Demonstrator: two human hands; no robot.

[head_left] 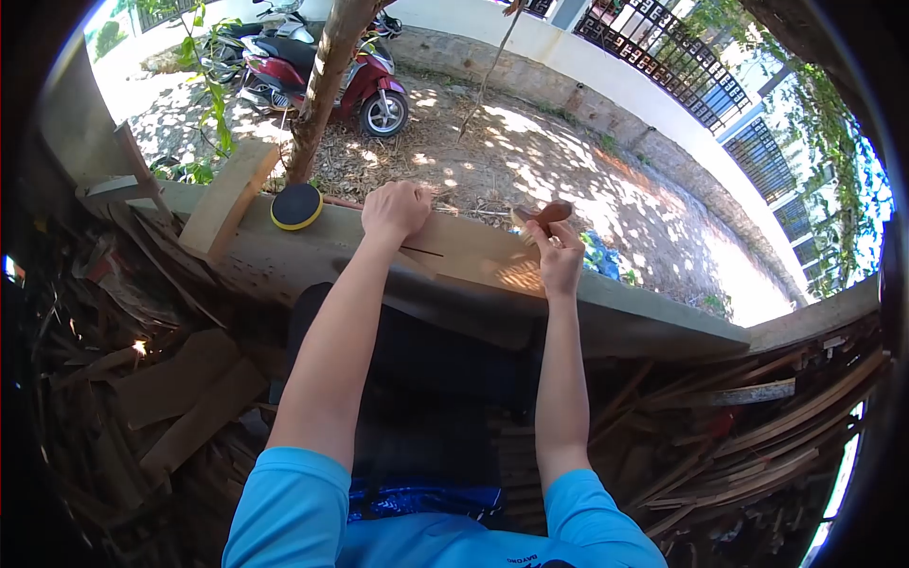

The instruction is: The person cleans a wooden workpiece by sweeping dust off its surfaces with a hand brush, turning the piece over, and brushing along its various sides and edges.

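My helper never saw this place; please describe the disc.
Find the long ledge across the middle. Toward its left end, between the block and the left hand, lies the disc. Unlike the block, it is round and black with a yellow rim.

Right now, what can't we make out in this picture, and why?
All in the head view:
Left hand: palm, hidden by its own back.
Brown object: part covered by the right hand.
Red scooter: middle, behind the wooden post.
Right-side woodpile: outer edge, cut off by the dark rim.
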